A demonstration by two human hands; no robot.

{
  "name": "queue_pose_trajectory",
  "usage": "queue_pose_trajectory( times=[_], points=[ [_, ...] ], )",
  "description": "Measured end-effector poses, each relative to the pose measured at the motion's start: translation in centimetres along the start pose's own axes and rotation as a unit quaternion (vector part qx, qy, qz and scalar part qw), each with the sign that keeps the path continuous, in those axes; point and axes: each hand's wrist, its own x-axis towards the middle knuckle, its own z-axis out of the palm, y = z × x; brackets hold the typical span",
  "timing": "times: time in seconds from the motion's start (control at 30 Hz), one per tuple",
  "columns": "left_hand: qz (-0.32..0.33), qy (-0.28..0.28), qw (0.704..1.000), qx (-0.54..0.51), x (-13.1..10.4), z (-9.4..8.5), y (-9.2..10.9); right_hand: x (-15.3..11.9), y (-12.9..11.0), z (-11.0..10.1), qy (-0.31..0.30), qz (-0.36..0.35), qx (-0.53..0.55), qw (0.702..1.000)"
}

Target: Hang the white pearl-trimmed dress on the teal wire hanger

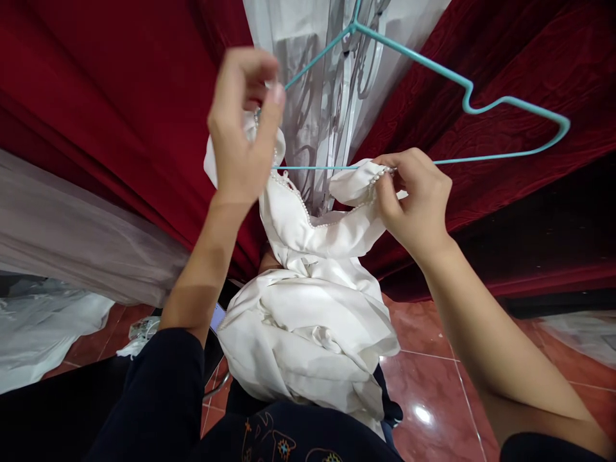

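Note:
A white dress (pixel 308 308) with a pearl-beaded neckline lies bunched over my lap, its top raised toward a thin turquoise hanger (pixel 414 56). The hanger's lower bar crosses the neckline. My right hand (pixel 416 199) pinches the beaded edge of the dress's right shoulder piece beside that bar. My left hand (pixel 245 125) is slightly blurred at the hanger's left end, in front of the other shoulder piece. Its fingers are curled, with the thumb apart from the index finger. It hides the hanger's left end and part of the beaded strap.
Dark red drapes (pixel 120 96) hang on both sides, with a white metal frame (pixel 337 109) between them. Pale sheer fabric (pixel 72 224) hangs at the left. A black surface (pixel 62 404) is at lower left, above a reddish tiled floor (pixel 428 378).

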Motion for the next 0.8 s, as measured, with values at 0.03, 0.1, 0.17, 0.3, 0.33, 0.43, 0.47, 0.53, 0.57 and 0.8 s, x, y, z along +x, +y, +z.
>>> queue_pose_trajectory(
  times=[0.03,0.1,0.17,0.3,0.33,0.43,0.47,0.53,0.57,0.8],
  points=[
    [0.005,-0.066,0.998,-0.011,-0.9,0.6,1.2,0.0,0.1,0.1,0.001,-0.005,0.001,1.000],
    [0.007,-0.173,0.985,0.005,-2.9,1.7,3.1,0.1,0.3,0.2,0.005,-0.006,0.001,1.000],
    [-0.021,-0.251,0.967,0.048,-4.6,2.7,4.0,0.0,0.3,0.2,0.001,-0.002,0.000,1.000],
    [-0.056,-0.272,0.957,0.089,-6.1,3.8,3.8,-1.2,0.1,0.1,0.034,-0.026,-0.015,0.999],
    [-0.057,-0.267,0.958,0.084,-6.2,3.9,3.6,-1.7,0.1,0.0,0.067,-0.041,-0.025,0.997],
    [-0.033,-0.267,0.960,0.078,-6.3,3.5,2.8,-3.2,0.8,-0.7,0.174,-0.068,-0.064,0.980],
    [-0.023,-0.269,0.959,0.085,-6.3,3.3,2.5,-3.5,1.2,-1.1,0.200,-0.057,-0.076,0.975],
    [-0.009,-0.273,0.957,0.099,-6.4,2.9,1.9,-3.4,2.1,-2.3,0.249,-0.010,-0.075,0.965],
    [-0.006,-0.274,0.956,0.102,-6.4,2.7,1.7,-3.0,2.6,-3.1,0.275,0.013,-0.064,0.959],
    [0.003,-0.301,0.950,0.087,-5.7,1.5,2.1,2.8,7.2,-8.7,0.290,0.042,-0.007,0.956]
  ],
)
